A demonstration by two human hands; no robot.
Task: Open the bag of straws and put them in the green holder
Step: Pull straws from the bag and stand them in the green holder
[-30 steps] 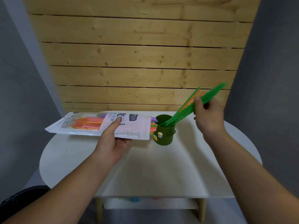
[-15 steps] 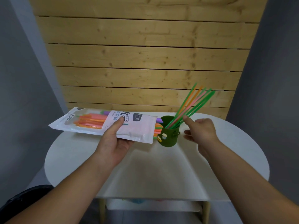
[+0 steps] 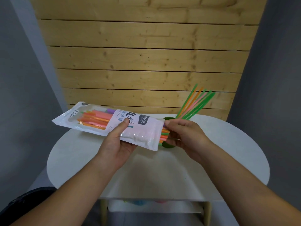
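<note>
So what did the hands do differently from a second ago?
The right hand let go of the standing straws in the green holder and moved left to the straw ends poking from the bag; whether it grips them is unclear. The left hand still holds the bag; those straws still lean in the holder.

Bag (image 3: pixel 143 132): frosted white film with a clear window, a dark grey label patch and black-and-teal print; bagged straws (image 3: pixel 97 118) inside in orange, pink, green and purple. Holder (image 3: pixel 168 145): plain green, carrying loose straws (image 3: pixel 195 105) in green, orange and pink. Worktop (image 3: pixel 146 168): plain white; back wall (image 3: pixel 146 62): pale wood planks with dark knots, flanked by plain grey side panels (image 3: pixel 24 79).
</note>
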